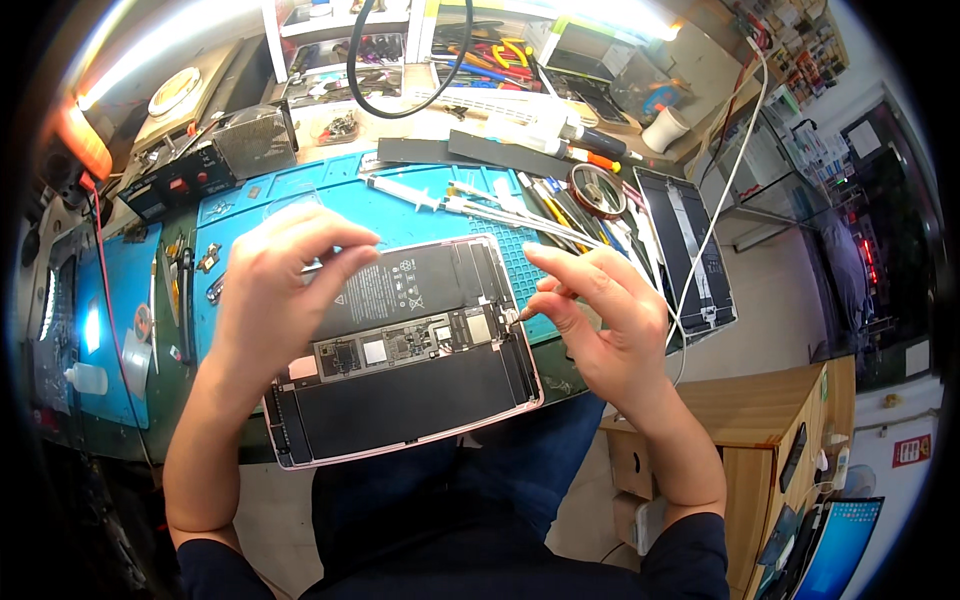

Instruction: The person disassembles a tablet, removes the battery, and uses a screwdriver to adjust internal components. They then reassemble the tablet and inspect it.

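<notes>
An opened tablet [400,400] with pink rim lies across the bench's front edge over my lap, its circuit board, black battery panels and silver shields exposed. My left hand [285,285] is over its upper left part, fingers curved, thumb and index slightly apart with nothing visible between them. My right hand [610,325] is at its right edge, index finger raised, thumb and another finger pinched on something small and dark that I cannot make out, beside the board's connectors. A blue silicone mat [225,235] lies beneath the tablet's far part.
A white syringe [400,192], pens and tools [555,200], a round tin [597,192] and another opened device [690,260] lie beyond. A power supply box [160,185] stands back left, a tool shelf [480,55] behind. A wooden cabinet [750,400] and monitor [845,540] are at right.
</notes>
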The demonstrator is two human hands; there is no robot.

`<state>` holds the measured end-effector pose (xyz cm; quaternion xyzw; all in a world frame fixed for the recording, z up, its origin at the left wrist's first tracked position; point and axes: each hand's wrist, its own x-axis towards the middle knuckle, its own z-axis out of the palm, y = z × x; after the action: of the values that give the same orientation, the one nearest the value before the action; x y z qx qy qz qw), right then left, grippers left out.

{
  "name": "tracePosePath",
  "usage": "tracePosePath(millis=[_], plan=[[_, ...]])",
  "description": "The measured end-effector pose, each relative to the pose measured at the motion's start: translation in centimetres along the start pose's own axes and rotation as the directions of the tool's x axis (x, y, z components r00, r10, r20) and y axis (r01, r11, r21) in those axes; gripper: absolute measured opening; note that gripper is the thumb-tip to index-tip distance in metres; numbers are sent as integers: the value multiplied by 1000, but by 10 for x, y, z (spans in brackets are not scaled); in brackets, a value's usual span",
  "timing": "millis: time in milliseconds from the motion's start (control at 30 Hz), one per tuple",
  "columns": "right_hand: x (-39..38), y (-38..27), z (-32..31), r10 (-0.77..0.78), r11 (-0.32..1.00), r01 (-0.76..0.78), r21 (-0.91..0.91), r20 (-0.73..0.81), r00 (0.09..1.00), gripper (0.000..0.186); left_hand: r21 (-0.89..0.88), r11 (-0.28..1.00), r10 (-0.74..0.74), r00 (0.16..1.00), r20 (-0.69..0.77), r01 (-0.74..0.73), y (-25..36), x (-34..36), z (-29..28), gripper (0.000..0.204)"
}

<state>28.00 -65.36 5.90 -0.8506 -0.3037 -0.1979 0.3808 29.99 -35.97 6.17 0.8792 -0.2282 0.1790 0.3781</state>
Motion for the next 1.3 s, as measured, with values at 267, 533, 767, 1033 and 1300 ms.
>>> tracePosePath(millis=[267,533,767,1033,1300], plan=[[1,-4,-3,89,985,-99,141,74,993,49,73,997,-1,994,-111,10,-11,-1,-19,7],[-7,-6,6,129,979,-128,158,2,992,54,157,986,-27,979,-202,59,-24,0,-40,10],[-9,-11,10,159,973,-157,167,-1,987,51,207,975,-14,955,-295,78,-32,1,-52,12],[-7,-12,11,194,978,-191,85,-34,980,47,132,986,-57,946,-320,104,-36,0,-54,16],[-7,-12,7,173,985,-173,11,-40,984,43,73,977,-146,879,-453,200,-45,-1,-73,23]])
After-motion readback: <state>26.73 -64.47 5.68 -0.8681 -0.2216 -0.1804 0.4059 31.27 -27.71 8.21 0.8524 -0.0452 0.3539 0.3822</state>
